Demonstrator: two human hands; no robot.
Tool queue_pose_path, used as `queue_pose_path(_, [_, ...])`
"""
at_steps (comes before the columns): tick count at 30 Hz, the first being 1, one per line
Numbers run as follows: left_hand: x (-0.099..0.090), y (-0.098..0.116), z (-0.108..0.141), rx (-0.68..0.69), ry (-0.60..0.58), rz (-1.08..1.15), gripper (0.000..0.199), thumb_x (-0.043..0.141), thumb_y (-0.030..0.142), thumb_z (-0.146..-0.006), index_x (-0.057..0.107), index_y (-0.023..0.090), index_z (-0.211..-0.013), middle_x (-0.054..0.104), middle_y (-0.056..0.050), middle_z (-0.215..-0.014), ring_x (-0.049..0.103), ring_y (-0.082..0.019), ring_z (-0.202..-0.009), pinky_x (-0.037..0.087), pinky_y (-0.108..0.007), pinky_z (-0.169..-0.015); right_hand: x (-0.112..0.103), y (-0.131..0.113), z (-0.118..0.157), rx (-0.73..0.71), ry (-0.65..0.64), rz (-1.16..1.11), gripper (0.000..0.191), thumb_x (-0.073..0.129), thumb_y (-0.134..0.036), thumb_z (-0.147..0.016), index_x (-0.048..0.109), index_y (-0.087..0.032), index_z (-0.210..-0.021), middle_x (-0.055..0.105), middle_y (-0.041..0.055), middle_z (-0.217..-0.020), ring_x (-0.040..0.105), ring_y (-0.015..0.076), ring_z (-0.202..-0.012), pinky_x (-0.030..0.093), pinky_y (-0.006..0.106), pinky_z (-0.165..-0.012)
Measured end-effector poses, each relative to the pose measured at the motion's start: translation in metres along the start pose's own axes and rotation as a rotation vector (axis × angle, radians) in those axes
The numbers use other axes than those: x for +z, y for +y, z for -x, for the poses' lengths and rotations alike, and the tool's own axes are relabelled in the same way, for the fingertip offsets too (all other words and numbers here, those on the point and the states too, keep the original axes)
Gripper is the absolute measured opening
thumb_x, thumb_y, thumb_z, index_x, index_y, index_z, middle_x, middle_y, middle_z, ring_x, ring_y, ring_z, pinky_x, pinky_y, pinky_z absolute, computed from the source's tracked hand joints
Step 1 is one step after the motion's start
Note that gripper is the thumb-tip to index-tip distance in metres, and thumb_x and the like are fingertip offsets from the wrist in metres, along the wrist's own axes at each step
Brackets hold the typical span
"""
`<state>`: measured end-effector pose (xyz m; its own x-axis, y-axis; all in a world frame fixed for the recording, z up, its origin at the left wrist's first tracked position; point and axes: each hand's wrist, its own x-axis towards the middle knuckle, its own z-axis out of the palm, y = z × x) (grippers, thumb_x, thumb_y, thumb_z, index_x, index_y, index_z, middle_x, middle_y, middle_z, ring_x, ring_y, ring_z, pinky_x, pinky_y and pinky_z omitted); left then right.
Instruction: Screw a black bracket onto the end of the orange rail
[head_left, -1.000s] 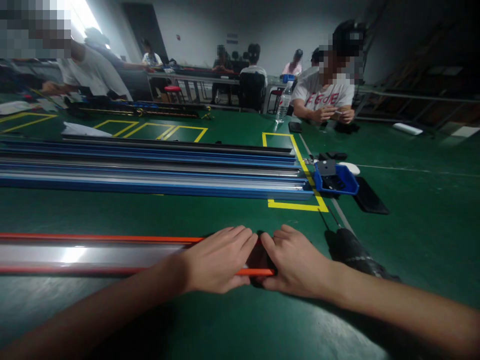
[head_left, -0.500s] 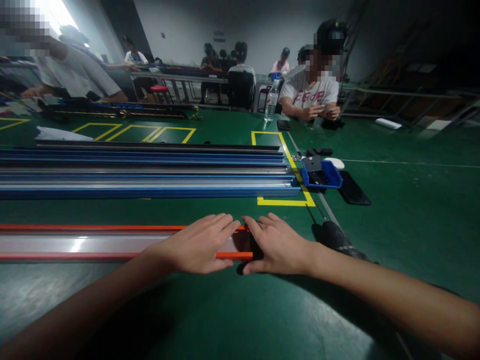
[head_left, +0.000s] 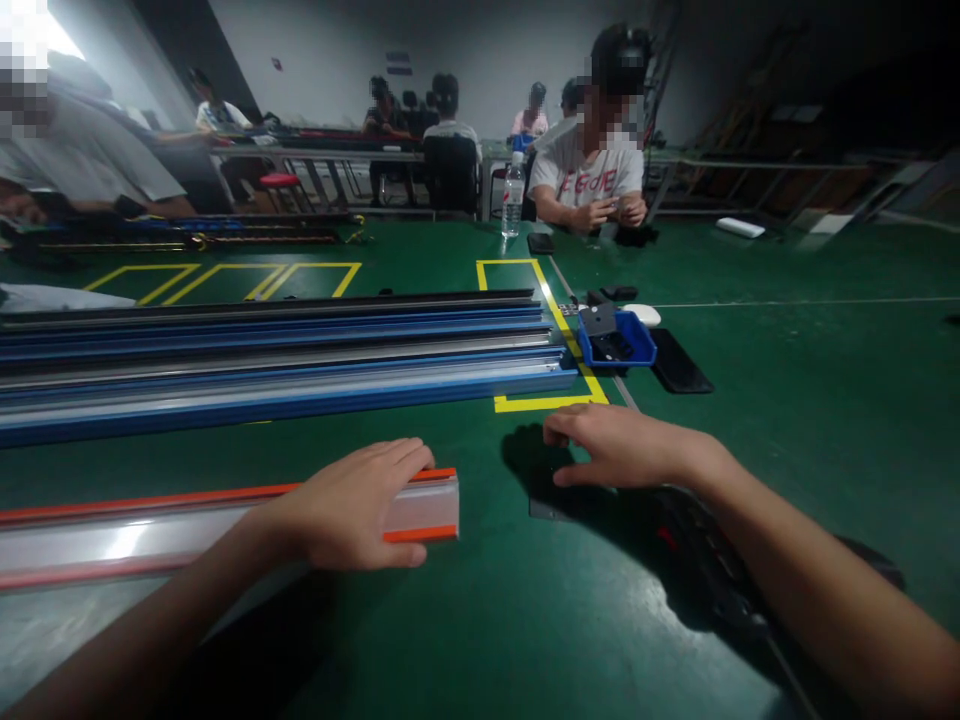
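Observation:
A long metal profile with orange edges (head_left: 431, 505) lies on the green table, its squared end pointing right. My left hand (head_left: 360, 505) grips it near that end, fingers over the far edge and thumb along the near edge. My right hand (head_left: 607, 445) hovers right of the profile with thumb and fingers apart, holding nothing that I can see. Below it a small dark flat plate (head_left: 547, 510) lies on the table, partly in shadow. A black electric screwdriver (head_left: 705, 560) with a red button lies beside my right forearm, its tip hidden behind the hand.
Several blue and black profiles (head_left: 420, 385) lie side by side beyond. Right of them stand a blue bin (head_left: 637, 350) with dark parts and a black phone-like slab (head_left: 682, 362). A water bottle (head_left: 513, 200) stands farther back. A co-worker (head_left: 589, 170) sits across the table.
My right hand has left the profile's end and moved right. The dark piece at that end is now apart from it. The view has shifted right; my left hand stays on the profile.

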<state>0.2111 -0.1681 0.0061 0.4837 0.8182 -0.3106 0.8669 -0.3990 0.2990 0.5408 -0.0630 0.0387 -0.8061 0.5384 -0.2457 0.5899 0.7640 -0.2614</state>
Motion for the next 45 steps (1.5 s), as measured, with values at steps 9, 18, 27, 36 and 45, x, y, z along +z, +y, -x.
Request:
queue_pose_path(9, [-0.013, 0.017, -0.002, -0.039, -0.017, 0.072, 0.065, 0.069, 0.059, -0.075, 0.054, 0.021, -0.126, 0.061, -0.010, -0.125, 0.061, -0.028, -0.111, 0.049, -0.041, -0.095, 0.012, -0.011, -0.003, 0.074, -0.142, 0.035, 0.036, 0.076, -0.043, -0.079, 0.068, -0.020, -0.105, 0.071, 0.0067, -0.096, 0.066, 0.0217, -0.077, 0.042, 0.030, -0.060])
queue_pose_path(18, [-0.012, 0.017, 0.000, 0.003, 0.012, 0.091, 0.063, 0.068, 0.058, -0.076, 0.054, 0.021, -0.124, 0.060, -0.009, -0.122, 0.060, -0.027, -0.106, 0.047, -0.038, -0.090, 0.008, -0.002, -0.001, 0.137, -0.133, 0.047, 0.031, 0.068, -0.045, -0.086, 0.068, -0.020, -0.105, 0.069, 0.0061, -0.085, 0.061, 0.0196, -0.066, 0.036, 0.029, -0.055])
queue_pose_path(27, [-0.002, 0.004, 0.000, 0.051, 0.062, 0.073, 0.066, 0.067, 0.062, -0.076, 0.053, 0.020, -0.126, 0.059, -0.011, -0.124, 0.060, -0.028, -0.106, 0.047, -0.040, -0.092, 0.015, 0.000, -0.006, 0.057, -0.078, 0.020, 0.025, 0.059, -0.020, -0.083, 0.069, -0.019, -0.106, 0.071, 0.0059, -0.082, 0.063, 0.0186, -0.066, 0.039, 0.029, -0.057])
queue_pose_path(36, [-0.001, 0.004, 0.000, 0.073, 0.083, 0.071, 0.066, 0.069, 0.061, -0.074, 0.053, 0.020, -0.124, 0.060, -0.010, -0.121, 0.060, -0.028, -0.105, 0.047, -0.040, -0.091, 0.011, -0.010, -0.038, 0.066, -0.144, -0.189, 0.031, 0.058, -0.011, -0.073, 0.070, -0.015, -0.101, 0.071, 0.0026, -0.075, 0.062, 0.0149, -0.061, 0.038, 0.025, -0.052])
queue_pose_path(45, [-0.001, 0.005, 0.000, 0.033, 0.069, 0.046, 0.067, 0.068, 0.064, -0.074, 0.054, 0.019, -0.122, 0.060, -0.012, -0.122, 0.060, -0.031, -0.109, 0.046, -0.042, -0.092, 0.015, -0.023, -0.063, -0.035, -0.292, -0.449, 0.046, 0.056, -0.008, -0.075, 0.059, -0.010, -0.120, 0.068, 0.0006, -0.073, 0.062, 0.0135, -0.061, 0.042, 0.023, -0.052])
